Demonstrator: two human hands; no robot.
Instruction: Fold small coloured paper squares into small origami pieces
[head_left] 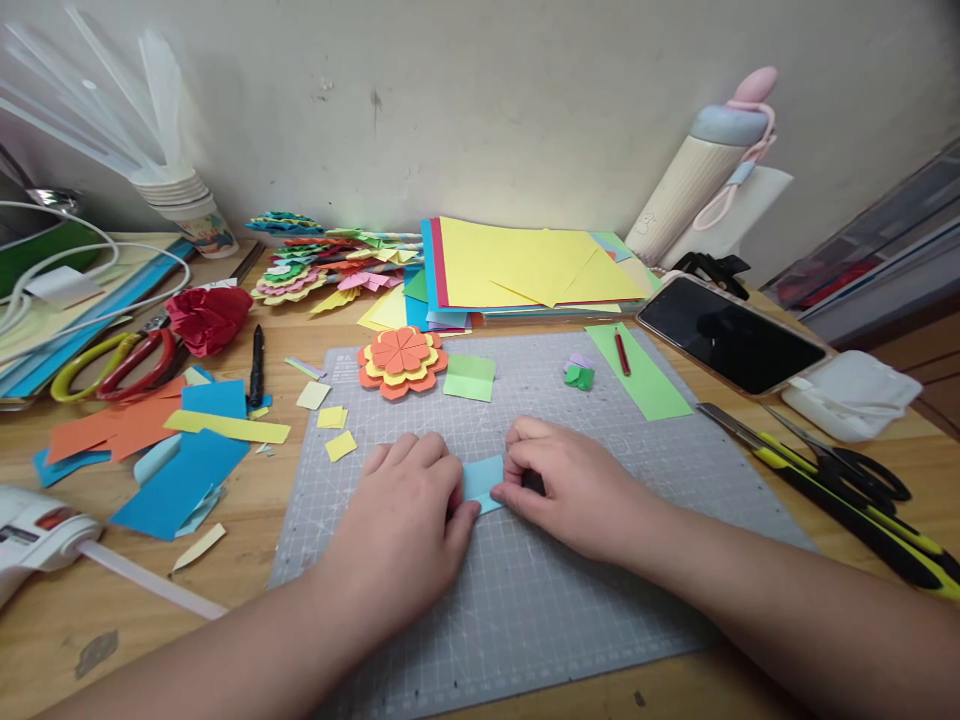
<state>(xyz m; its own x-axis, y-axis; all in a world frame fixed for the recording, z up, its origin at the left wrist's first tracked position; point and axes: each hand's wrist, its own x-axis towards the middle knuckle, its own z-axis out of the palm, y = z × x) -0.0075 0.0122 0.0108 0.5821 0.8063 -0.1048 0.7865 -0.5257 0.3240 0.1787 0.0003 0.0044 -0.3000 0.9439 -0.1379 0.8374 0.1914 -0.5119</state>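
Note:
A small light blue paper (pixel 484 482) lies on the grey cutting mat (pixel 585 600) between my two hands. My left hand (pixel 412 500) holds its left end, thumb and curled fingers at the edge. At the right end, my right hand (pixel 559 485) pinches the paper between thumb and fingers. A crease line runs near the paper's lower edge. Just beyond the hands are a creased light green square (pixel 469 377) and a layered orange and yellow paper flower (pixel 402 362). Small green folded paper (pixel 579 376) sits further right, touching a purple piece.
Yellow squares (pixel 341 446), paper scraps (pixel 214 427), red-handled scissors (pixel 139 360) and a glue gun (pixel 37 530) lie left. Coloured sheets (pixel 525 262) are stacked behind. On the right are a green strip (pixel 641 375), phone (pixel 731 333), cutter (pixel 825 500) and black scissors (pixel 855 470).

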